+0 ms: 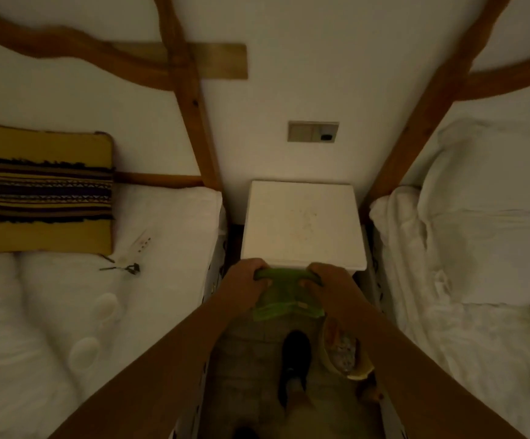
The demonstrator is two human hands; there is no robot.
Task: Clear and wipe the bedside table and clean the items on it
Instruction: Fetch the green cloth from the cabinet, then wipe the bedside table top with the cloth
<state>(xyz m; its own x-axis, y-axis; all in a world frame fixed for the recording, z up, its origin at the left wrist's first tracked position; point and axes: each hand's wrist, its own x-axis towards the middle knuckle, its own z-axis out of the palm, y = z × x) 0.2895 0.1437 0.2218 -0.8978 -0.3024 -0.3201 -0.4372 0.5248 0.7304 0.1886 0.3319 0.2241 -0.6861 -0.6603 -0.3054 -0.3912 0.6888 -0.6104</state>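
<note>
White bedside surface (301,223) btwn two beds, top bare w/ faint smudges. Green cloth (281,299) bunched, hanging just off its front edge.

Upper edge of green cloth (284,299) bunched and hidden inside left hand (245,285) and right hand (327,285). Front of bedside table (301,223) concealed behind cloth and hands. Striped cushion (42,188) cropped at left border. Small dark items (127,268) and pale strip (137,247) on left bed too small and dim to identify. Basket (343,353) on floor partly covered by right forearm; contents blurred.
</note>
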